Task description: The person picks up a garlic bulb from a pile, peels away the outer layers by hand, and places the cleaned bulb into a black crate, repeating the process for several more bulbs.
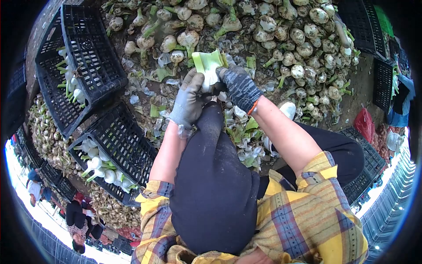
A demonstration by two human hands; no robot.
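Observation:
A garlic bulb (210, 78) with a broad, pale green, opened-out leaf sheath is held up between my two gloved hands, just beyond my knee. My left hand (191, 97), in a grey glove, closes on its left side with the thumb against the white part. From the right, my right hand (239, 86), in a dark speckled glove with an orange cuff edge, grips the other side of the sheath. The lower part of the bulb is mostly hidden by my fingers. Peeled skins and leaf scraps (250, 147) litter the ground below.
Untrimmed, soil-marked garlic bulbs (303, 48) are heaped ahead and to the right. Two black crates, one farther off (94, 48) and one nearer (123, 145), hold cleaned white garlic on the left. A red bag (364, 125) lies at right. Other people (79, 220) are at lower left.

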